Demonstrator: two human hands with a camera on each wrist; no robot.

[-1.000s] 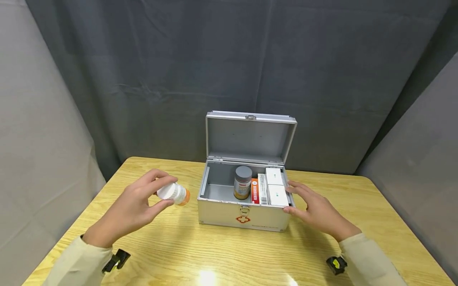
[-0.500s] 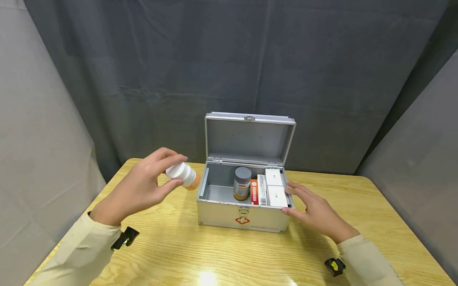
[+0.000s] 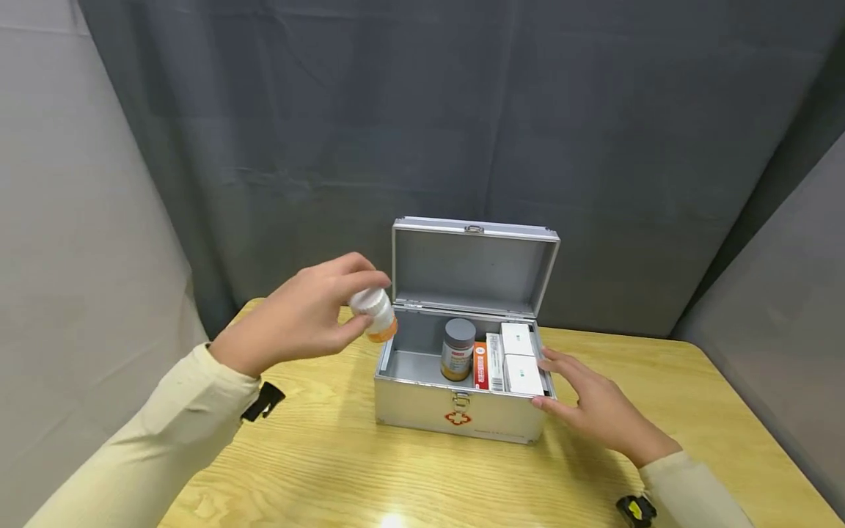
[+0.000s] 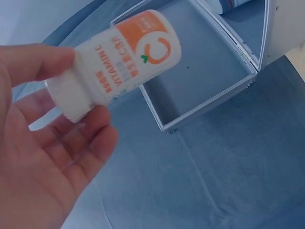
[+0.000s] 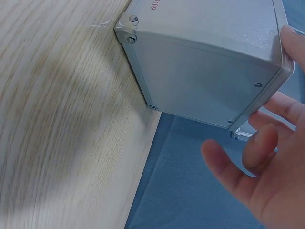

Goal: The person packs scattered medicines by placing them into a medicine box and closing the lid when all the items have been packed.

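My left hand (image 3: 306, 312) pinches a white vitamin C bottle (image 3: 375, 312) by its capped end between thumb and fingers. The bottle tilts with its orange-banded base (image 4: 151, 37) pointing down and right, above the left rim of a silver first-aid box (image 3: 422, 409). The box stands with its lid (image 3: 470, 268) raised. At the box's right front corner, my right hand (image 3: 604, 407) rests its thumb and fingers against the rim; in the right wrist view the lower fingers (image 5: 224, 164) hang loose beside the side wall. Inside stands a grey-capped jar (image 3: 458, 348).
Right of the jar, a red-orange carton (image 3: 480, 366), a slim white carton (image 3: 495, 362) and two white boxes (image 3: 522, 374) fill the box's right side. A wooden table (image 3: 317, 440) lies underneath, with a dark grey curtain (image 3: 330, 132) behind it.
My left hand has carried the bottle rightward and slightly up, from over the table to the box's left rim, and the bottle is more upright. The right hand stays at the corner; the view shifted slightly.
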